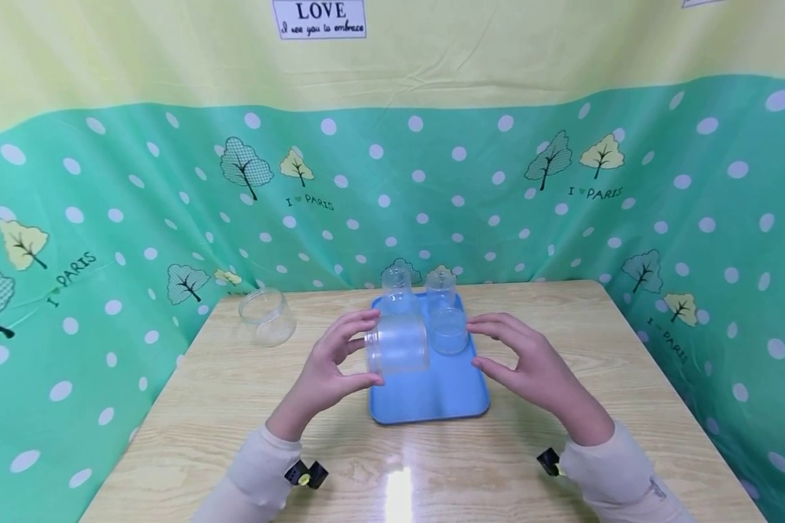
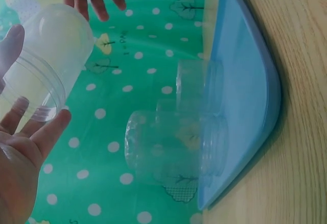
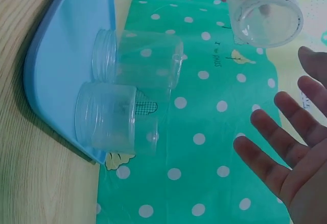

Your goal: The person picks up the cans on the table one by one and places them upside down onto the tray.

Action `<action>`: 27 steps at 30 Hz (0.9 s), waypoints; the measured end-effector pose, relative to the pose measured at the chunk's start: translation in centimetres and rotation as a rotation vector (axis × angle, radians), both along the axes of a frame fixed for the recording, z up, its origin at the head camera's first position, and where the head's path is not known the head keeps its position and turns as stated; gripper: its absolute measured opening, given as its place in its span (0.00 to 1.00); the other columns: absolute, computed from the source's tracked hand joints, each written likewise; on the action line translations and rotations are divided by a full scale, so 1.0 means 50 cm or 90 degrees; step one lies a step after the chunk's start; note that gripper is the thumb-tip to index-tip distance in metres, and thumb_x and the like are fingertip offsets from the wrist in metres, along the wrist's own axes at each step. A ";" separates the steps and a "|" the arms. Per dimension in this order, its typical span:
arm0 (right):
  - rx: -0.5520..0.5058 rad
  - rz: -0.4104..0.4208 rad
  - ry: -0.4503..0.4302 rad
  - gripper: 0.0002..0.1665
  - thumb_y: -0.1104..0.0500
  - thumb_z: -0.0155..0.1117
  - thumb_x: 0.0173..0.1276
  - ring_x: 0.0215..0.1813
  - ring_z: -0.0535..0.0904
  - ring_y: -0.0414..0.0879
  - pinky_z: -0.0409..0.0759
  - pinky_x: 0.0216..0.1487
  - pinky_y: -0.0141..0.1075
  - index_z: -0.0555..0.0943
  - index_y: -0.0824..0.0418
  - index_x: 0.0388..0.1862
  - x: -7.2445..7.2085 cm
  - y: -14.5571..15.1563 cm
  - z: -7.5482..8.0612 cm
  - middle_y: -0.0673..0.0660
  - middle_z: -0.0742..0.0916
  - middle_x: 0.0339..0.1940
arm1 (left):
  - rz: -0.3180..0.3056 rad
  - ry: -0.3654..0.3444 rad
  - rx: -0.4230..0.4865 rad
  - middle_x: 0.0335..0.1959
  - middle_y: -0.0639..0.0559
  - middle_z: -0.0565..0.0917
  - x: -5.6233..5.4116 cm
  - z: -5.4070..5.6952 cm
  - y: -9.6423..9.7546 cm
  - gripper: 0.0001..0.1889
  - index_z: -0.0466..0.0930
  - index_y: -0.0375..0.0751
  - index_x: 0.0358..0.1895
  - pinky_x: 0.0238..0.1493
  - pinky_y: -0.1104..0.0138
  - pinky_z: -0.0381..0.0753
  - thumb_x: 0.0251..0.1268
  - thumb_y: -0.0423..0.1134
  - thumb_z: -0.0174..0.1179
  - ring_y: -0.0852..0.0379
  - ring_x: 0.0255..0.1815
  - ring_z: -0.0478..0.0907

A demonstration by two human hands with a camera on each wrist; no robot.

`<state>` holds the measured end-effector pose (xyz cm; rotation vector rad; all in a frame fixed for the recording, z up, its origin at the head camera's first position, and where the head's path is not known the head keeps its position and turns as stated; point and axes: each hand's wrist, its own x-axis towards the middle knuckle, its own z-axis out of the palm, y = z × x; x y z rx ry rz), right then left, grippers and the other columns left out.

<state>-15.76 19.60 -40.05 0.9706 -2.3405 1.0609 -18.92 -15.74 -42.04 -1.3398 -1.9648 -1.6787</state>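
Observation:
My left hand (image 1: 330, 367) grips a clear jar (image 1: 399, 343) by its threaded neck end, thumb below and fingers above. The jar lies on its side in the air over the blue tray (image 1: 435, 403), its base pointing right. In the right wrist view the round base of this jar (image 3: 268, 22) shows. Just to its right, my right hand (image 1: 530, 359) is spread with thumb and fingers apart, holding nothing. Several other clear jars stand on the tray, among them a shorter jar (image 1: 448, 334) near the right fingertips and a jar with its threaded end down (image 2: 163, 142).
Another clear, wide jar (image 1: 268, 317) stands at the back left of the wooden table (image 1: 235, 414). A green dotted curtain (image 1: 419, 189) hangs behind the table and along both sides. The tray's raised rim faces me.

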 end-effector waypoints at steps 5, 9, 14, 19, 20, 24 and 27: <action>-0.039 0.011 -0.019 0.35 0.65 0.79 0.60 0.67 0.77 0.45 0.84 0.59 0.41 0.80 0.51 0.67 0.001 -0.004 0.006 0.51 0.82 0.65 | -0.009 -0.003 0.015 0.72 0.31 0.67 0.003 0.007 0.007 0.46 0.70 0.32 0.69 0.64 0.55 0.82 0.39 0.16 0.78 0.44 0.75 0.67; -0.044 0.013 -0.034 0.38 0.64 0.80 0.59 0.69 0.75 0.45 0.82 0.62 0.38 0.78 0.50 0.69 0.005 -0.009 0.004 0.50 0.79 0.68 | -0.021 0.001 0.024 0.72 0.29 0.67 0.009 0.005 0.012 0.46 0.69 0.32 0.68 0.63 0.55 0.82 0.38 0.15 0.78 0.44 0.75 0.67; -0.045 0.020 -0.034 0.44 0.64 0.82 0.56 0.73 0.70 0.50 0.73 0.69 0.28 0.75 0.53 0.72 0.012 -0.016 -0.004 0.54 0.74 0.74 | -0.024 -0.004 0.011 0.73 0.30 0.66 0.016 -0.004 0.019 0.45 0.69 0.33 0.69 0.65 0.57 0.81 0.41 0.17 0.78 0.45 0.76 0.66; -0.064 0.035 -0.056 0.46 0.63 0.83 0.56 0.75 0.68 0.49 0.72 0.70 0.28 0.73 0.52 0.73 0.017 -0.023 -0.006 0.54 0.72 0.76 | -0.014 -0.019 -0.003 0.74 0.33 0.67 0.020 -0.009 0.026 0.44 0.70 0.36 0.69 0.66 0.59 0.80 0.43 0.19 0.78 0.45 0.75 0.67; -0.065 0.040 -0.061 0.47 0.63 0.83 0.56 0.75 0.68 0.49 0.72 0.70 0.28 0.73 0.52 0.74 0.018 -0.025 -0.006 0.54 0.71 0.76 | -0.012 -0.020 -0.003 0.74 0.33 0.67 0.021 -0.010 0.028 0.44 0.70 0.36 0.69 0.66 0.60 0.80 0.43 0.19 0.78 0.45 0.75 0.67; -0.059 0.073 -0.080 0.49 0.61 0.83 0.56 0.77 0.66 0.49 0.71 0.72 0.29 0.70 0.52 0.76 0.018 -0.030 -0.008 0.56 0.68 0.78 | -0.013 -0.017 0.011 0.73 0.32 0.67 0.026 -0.013 0.036 0.44 0.69 0.35 0.69 0.66 0.60 0.80 0.43 0.18 0.78 0.45 0.75 0.67; -0.051 0.097 -0.087 0.52 0.60 0.83 0.55 0.79 0.63 0.51 0.70 0.73 0.30 0.68 0.52 0.77 0.021 -0.035 -0.006 0.56 0.66 0.80 | -0.021 -0.012 0.023 0.73 0.30 0.66 0.029 -0.016 0.042 0.45 0.69 0.34 0.69 0.66 0.60 0.80 0.42 0.17 0.77 0.44 0.76 0.67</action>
